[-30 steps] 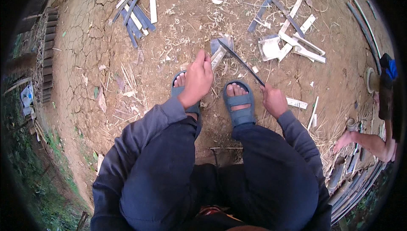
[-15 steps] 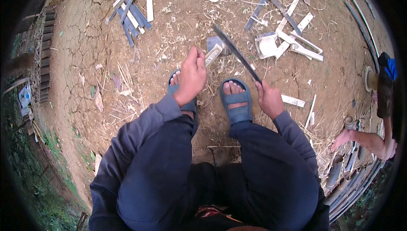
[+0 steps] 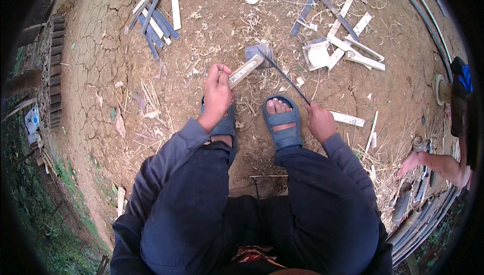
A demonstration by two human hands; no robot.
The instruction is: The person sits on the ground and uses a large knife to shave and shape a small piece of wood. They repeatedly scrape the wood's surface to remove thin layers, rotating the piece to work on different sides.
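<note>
Between thumb and fingers of my left hand [image 3: 218, 96] is the near end of a short pale bamboo strip [image 3: 245, 71], which slants up to the right. Its far end lies at a small grey block [image 3: 250, 51] on the ground. A long dark-bladed knife [image 3: 289, 81] is gripped in my right hand [image 3: 321, 121], its handle hidden by the fingers. The blade points up and left, its tip over the block, touching or very near the strip's far end. Whether it cuts into the strip, I cannot tell.
Dark and pale bamboo strips [image 3: 157, 20] lie in a pile at far left. More strips [image 3: 339, 45] lie at far right beside a second block [image 3: 317, 54]. Shavings litter the soil. At right are another person's bare foot [image 3: 409, 165] and long bamboo poles [image 3: 428, 219].
The knife's blade has come down onto the strip's far end by the block. My left hand has shifted slightly left, and more of the strip shows.
</note>
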